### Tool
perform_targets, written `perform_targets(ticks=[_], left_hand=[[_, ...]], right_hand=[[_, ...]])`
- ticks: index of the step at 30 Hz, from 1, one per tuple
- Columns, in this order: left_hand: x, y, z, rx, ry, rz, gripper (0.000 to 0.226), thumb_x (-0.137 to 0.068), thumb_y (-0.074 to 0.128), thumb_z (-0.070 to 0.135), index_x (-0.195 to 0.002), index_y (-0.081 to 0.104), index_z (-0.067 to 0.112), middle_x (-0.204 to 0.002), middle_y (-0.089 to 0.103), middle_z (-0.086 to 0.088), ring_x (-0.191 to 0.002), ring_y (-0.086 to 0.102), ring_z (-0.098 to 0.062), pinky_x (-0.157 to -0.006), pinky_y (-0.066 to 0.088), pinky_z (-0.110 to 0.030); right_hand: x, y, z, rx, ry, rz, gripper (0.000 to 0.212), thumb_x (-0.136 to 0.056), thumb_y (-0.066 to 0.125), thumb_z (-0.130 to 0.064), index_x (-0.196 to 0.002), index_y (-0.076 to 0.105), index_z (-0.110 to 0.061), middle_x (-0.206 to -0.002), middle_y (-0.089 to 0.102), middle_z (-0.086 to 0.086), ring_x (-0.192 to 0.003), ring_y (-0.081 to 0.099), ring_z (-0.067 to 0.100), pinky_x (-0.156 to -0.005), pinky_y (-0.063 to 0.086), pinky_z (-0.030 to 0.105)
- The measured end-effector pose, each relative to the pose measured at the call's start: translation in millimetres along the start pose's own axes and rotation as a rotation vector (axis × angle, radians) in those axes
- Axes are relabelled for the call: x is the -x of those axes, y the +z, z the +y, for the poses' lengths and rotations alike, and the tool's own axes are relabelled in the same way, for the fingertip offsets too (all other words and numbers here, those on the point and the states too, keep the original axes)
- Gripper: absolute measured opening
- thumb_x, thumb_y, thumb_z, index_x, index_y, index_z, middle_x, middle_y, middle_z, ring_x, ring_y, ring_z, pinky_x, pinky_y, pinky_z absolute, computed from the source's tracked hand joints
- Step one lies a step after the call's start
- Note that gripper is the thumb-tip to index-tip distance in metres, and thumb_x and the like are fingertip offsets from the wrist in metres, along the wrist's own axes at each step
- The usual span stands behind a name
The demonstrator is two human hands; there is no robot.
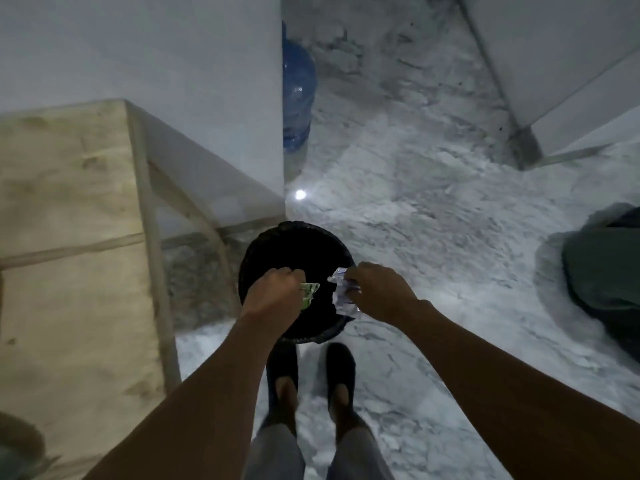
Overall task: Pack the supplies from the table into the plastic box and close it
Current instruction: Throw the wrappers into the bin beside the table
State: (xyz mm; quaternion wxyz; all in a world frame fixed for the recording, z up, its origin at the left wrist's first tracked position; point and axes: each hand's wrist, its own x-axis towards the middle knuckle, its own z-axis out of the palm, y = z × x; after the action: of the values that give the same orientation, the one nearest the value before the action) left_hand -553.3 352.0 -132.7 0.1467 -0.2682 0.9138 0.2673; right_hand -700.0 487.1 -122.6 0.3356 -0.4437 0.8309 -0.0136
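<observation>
I stand over a round black bin [294,244] on the marble floor. My left hand [273,294] is closed on a small green wrapper [309,292] above the bin's opening. My right hand [379,292] grips a crumpled white wrapper with blue print [341,294], also held over the bin. The wooden table [69,237] is at my left. No plastic box is in view.
A blue water jug [298,95] stands by the white wall corner ahead. A dark green bag or cushion [606,271] lies on the floor at the right. My feet in dark slippers [311,382] are just behind the bin. A white panel [561,64] leans at upper right.
</observation>
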Motion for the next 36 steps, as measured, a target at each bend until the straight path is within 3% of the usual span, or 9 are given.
perform_targets(ticks=[8,16,22,26,32,34,36], left_hand=[[-72,114,-44,0.023,-0.225,0.014,0.018,-0.089,0.050,0.006,-0.105,0.059,0.005,-0.100,0.060,-0.018,-0.088,0.062,-0.042,-0.069,0.046,-0.044],[-131,235,-110,-0.069,-0.204,-0.083,0.023,-0.091,0.056,0.008,-0.114,0.057,0.005,-0.108,0.060,-0.018,-0.094,0.061,-0.043,-0.073,0.048,-0.047],[-137,280,-129,-0.103,-0.202,-0.058,0.034,-0.091,0.056,0.008,-0.125,0.055,0.006,-0.116,0.058,-0.020,-0.099,0.060,-0.044,-0.073,0.049,-0.046],[-125,267,-117,-0.095,-0.226,-0.037,0.040,-0.091,0.059,0.016,-0.130,0.053,0.009,-0.118,0.057,-0.016,-0.103,0.060,-0.037,-0.076,0.050,-0.042],[-87,188,-61,-0.128,-0.181,0.057,0.034,-0.066,0.080,0.009,-0.098,0.067,0.004,-0.084,0.065,-0.015,-0.066,0.065,-0.032,-0.055,0.054,-0.036],[-71,143,-36,-0.145,-0.164,0.131,0.037,-0.064,0.080,0.010,-0.098,0.067,0.004,-0.085,0.066,-0.015,-0.068,0.065,-0.032,-0.061,0.055,-0.038],[-52,94,-12,-0.163,-0.139,0.200,0.035,-0.068,0.077,0.013,-0.100,0.066,0.002,-0.089,0.066,-0.017,-0.075,0.066,-0.036,-0.072,0.056,-0.042]], right_hand=[[-112,109,68,0.007,-0.073,-0.098,0.020,-0.092,0.054,-0.017,-0.109,0.064,-0.012,-0.108,0.059,0.010,-0.097,0.060,0.034,-0.078,0.053,0.042],[-200,226,112,0.080,-0.136,-0.109,0.023,-0.090,0.055,-0.011,-0.112,0.060,-0.012,-0.104,0.058,0.010,-0.095,0.061,0.034,-0.064,0.041,0.033],[-215,271,117,0.118,-0.160,-0.174,0.032,-0.090,0.058,-0.014,-0.122,0.054,-0.012,-0.124,0.052,0.011,-0.106,0.059,0.037,-0.078,0.051,0.042],[-204,254,110,0.116,-0.145,-0.198,0.041,-0.092,0.059,-0.017,-0.131,0.048,-0.013,-0.122,0.050,0.012,-0.106,0.058,0.037,-0.077,0.049,0.041],[-149,172,81,0.104,-0.157,-0.081,0.033,-0.090,0.056,-0.019,-0.121,0.055,-0.009,-0.116,0.055,0.013,-0.108,0.053,0.036,-0.082,0.050,0.045],[-125,130,66,0.077,-0.183,0.005,0.033,-0.090,0.050,-0.023,-0.116,0.058,-0.004,-0.114,0.058,0.018,-0.107,0.053,0.041,-0.083,0.050,0.050],[-98,77,44,0.106,-0.167,0.074,0.040,-0.094,0.050,-0.030,-0.127,0.053,-0.007,-0.124,0.054,0.016,-0.116,0.048,0.038,-0.090,0.047,0.047]])
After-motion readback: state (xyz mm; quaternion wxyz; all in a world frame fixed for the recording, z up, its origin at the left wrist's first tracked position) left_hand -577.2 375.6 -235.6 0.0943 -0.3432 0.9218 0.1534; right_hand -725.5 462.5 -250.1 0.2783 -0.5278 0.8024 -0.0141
